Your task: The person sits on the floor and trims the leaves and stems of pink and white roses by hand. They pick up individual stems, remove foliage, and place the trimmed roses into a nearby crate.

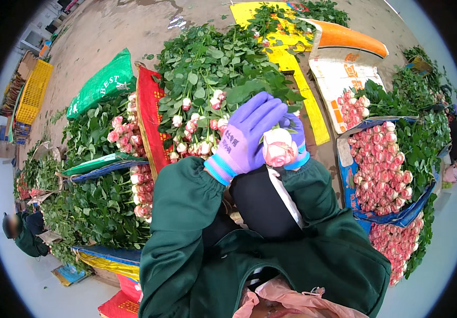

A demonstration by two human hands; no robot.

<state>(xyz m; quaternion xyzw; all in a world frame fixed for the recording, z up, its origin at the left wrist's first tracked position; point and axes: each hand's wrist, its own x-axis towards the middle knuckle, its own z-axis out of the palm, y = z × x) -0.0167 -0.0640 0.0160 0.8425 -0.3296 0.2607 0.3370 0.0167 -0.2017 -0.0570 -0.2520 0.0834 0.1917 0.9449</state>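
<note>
A pale pink-and-white rose (279, 148) faces me between my gloved hands, its bloom at the wrists. My right hand (298, 133), in a purple glove, is behind the bloom and seems to hold the rose; its fingers are largely hidden. Across it lies my left hand (248, 133), in a matching glove with writing on it, fingers straight and together. Its thumb side touches the bloom; whether it grips the stem is hidden. Large green leaves (248, 90) show just beyond the fingertips. Past the hands lies a heap of leafy roses (208, 59), blooms towards me.
Left stand rose bundles (97, 206) between sheets, beside a red woven sheet (149, 119). Stacked roses (381, 167) are at right, near a white-and-orange sheet (344, 59). A yellow sheet (308, 103) lies ahead. Farther left are a yellow crate (33, 91) and another person (29, 234).
</note>
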